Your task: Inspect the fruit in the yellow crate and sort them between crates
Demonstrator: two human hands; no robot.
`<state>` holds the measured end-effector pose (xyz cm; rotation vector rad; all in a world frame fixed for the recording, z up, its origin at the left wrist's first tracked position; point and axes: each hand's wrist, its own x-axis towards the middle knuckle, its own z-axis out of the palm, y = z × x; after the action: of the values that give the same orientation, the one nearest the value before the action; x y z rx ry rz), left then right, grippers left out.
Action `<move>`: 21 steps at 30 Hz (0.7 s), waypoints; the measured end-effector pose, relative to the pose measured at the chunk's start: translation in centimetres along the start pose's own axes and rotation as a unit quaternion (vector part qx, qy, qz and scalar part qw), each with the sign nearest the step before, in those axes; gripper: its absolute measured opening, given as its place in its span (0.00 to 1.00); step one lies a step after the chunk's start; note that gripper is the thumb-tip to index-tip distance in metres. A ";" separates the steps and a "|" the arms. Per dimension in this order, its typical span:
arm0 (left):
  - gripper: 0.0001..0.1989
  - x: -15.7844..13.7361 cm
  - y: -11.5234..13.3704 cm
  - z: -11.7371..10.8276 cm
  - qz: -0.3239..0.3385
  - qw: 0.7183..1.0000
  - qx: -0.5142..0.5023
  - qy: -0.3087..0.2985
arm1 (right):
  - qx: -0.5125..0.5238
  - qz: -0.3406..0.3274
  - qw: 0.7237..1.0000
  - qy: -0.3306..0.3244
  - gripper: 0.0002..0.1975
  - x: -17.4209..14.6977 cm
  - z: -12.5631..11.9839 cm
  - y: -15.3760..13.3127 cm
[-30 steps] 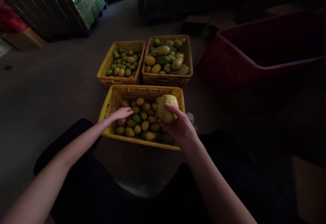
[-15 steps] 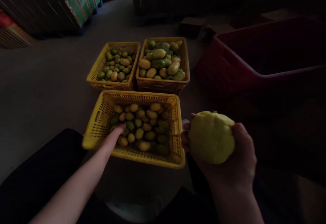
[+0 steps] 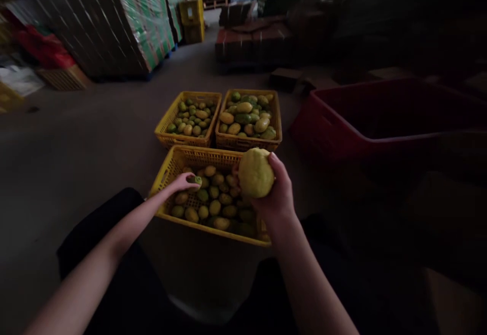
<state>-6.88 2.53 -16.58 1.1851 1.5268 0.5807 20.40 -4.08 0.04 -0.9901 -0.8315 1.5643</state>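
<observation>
Right hand (image 3: 279, 193) grips a large yellow-green fruit (image 3: 255, 173) above the right end of the near yellow crate (image 3: 166, 172), hiding that corner and some fruit below; its far fingers mostly out of sight. Left hand (image 3: 181, 182) pinches a small green fruit (image 3: 196, 180) over the same crate's left half, fruit partly covered by fingers. Crate's right-hand contents dim. Red bin (image 3: 331, 132) cut off at right, inside too dark to read. Grey floor (image 3: 114, 142), shadowy warehouse, plastic-wrapped stack (image 3: 154, 20) upper left, far right near black.
</observation>
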 end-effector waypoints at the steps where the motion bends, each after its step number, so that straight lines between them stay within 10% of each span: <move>1: 0.15 -1.2 1.3 -0.7 0.002 1.000 -0.012 0.011 | 0.025 0.002 1.000 -0.001 0.25 0.2 0.7 0.1; 4: 0.23 -6.5 5.2 -2.2 0.012 0.985 -0.168 -0.023 | 0.066 -0.002 0.998 -0.012 0.19 0.2 2.8 0.5; 13: 0.14 -18.0 13.3 -1.8 0.054 0.800 -0.595 -0.054 | 0.040 0.087 0.993 -0.064 0.20 -5.5 5.9 4.0; 21: 0.10 -15.2 11.6 0.7 0.046 0.849 -0.522 -0.064 | 0.053 0.096 0.994 -0.024 0.18 -7.0 4.4 3.5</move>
<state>-2.80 -6.72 -0.33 0.4143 0.7886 1.1701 15.65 -11.72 -0.06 -0.9819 -0.6928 1.7839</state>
